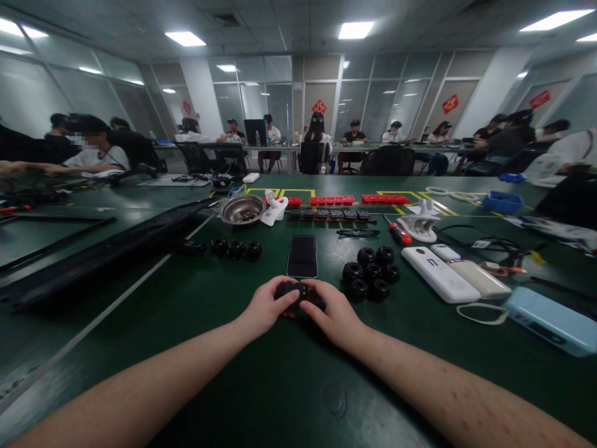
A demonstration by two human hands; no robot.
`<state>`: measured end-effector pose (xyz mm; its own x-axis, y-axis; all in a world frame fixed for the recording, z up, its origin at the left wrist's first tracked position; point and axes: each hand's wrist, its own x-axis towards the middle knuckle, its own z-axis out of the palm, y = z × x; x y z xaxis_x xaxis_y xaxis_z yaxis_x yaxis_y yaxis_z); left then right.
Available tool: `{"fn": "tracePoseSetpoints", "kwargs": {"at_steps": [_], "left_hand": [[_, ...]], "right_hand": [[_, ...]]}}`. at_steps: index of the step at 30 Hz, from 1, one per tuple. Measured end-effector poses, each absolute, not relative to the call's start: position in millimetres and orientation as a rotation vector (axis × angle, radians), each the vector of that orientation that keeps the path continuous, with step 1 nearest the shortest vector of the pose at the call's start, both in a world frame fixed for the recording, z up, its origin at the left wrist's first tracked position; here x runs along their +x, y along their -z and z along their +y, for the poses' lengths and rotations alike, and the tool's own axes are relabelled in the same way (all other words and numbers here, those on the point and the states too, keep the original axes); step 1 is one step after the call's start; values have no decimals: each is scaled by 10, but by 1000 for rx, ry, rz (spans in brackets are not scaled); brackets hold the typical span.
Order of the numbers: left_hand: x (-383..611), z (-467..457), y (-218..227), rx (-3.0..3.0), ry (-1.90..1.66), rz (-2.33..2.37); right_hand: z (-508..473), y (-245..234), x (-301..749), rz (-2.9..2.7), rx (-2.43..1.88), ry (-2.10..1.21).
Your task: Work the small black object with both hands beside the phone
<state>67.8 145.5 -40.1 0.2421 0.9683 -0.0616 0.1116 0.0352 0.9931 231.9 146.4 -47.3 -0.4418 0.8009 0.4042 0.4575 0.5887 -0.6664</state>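
My left hand (270,302) and my right hand (332,309) meet over the green table, both closed around a black wheel-like part (290,290). Fingers cover much of it, so whether it is one piece or two I cannot tell. Just beyond my hands lies a dark-screened phone (302,256). Several similar black wheel-like parts (372,271) are grouped to the right of the phone. Three more black wheel-like parts (236,249) stand in a row on the left.
Behind the phone are a metal bowl (242,210) of small pieces, a white stand (274,208), a black strip (331,215) and red blocks (332,200). On the right lie a screwdriver (399,233), white power bank (438,274) and blue case (553,317). A long black panel (107,255) lies left.
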Motion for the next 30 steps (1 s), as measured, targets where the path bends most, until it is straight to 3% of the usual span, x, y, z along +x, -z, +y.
{"fn": "tracePoseSetpoints", "kwargs": {"at_steps": [15,22,30], "left_hand": [[677,1413,331,1360,-1014,1174],[643,1522,318,1145,-1262,1318],[615,1547,361,1058,-1279,1259]], "right_hand": [[1439,446,2351,-2007,-984,-563],[1871,355,2090,-1885,-1253,-285],[2233,304,1970,-1748,-1364,-295]]}}
